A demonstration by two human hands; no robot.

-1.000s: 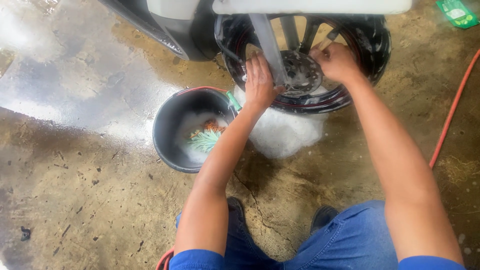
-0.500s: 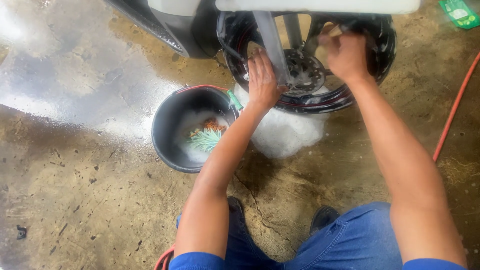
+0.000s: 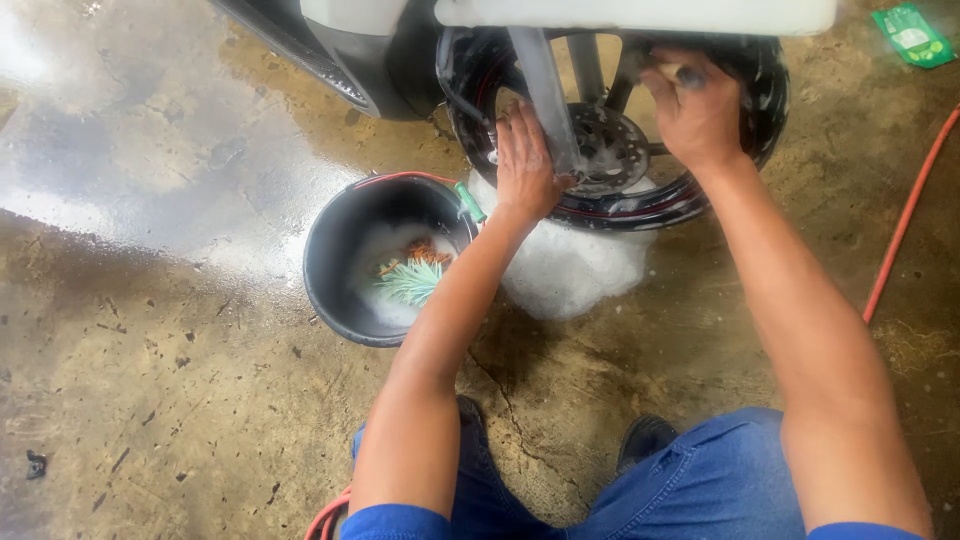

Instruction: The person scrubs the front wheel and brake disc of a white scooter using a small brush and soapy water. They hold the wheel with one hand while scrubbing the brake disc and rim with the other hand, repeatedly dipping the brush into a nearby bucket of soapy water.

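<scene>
The black motorcycle wheel stands upright on the wet concrete floor, its glossy rim edged with a thin red stripe and a round, perforated metal disc at its hub. The left hand lies flat against the wheel beside the grey fork leg, fingers spread wide and gripping nothing. The right hand is curled over the wheel's upper spokes, fingers closed around a small dark object; what it is cannot be told. A mound of white foam sits below the wheel. Left of the wheel stands a round black bucket holding suds and a bristly green brush. An orange hose runs along the floor right of the wheel.
</scene>
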